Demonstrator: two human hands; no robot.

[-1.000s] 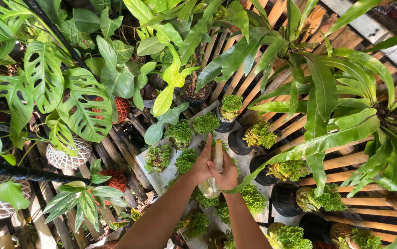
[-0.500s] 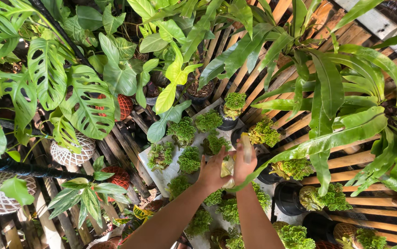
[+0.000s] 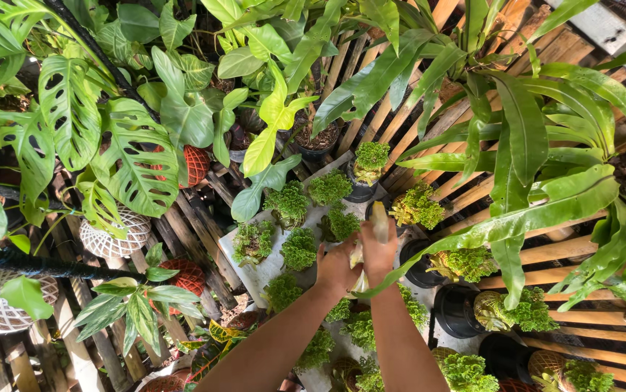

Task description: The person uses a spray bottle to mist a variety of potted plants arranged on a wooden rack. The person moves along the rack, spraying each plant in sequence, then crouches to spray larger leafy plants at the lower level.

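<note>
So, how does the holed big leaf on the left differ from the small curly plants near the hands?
The holed leaf is broad, flat and dark green; the curly plants are low, frilly, lighter green clumps. The leaf hangs over the slats; the clumps sit on a pale board. Both are green and look healthy.

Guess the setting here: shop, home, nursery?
Probably a plant nursery or garden stand: many small potted ferns on a white tray, slatted wooden staging, hanging woven pots. Both hands grip a pale bottle.
</note>
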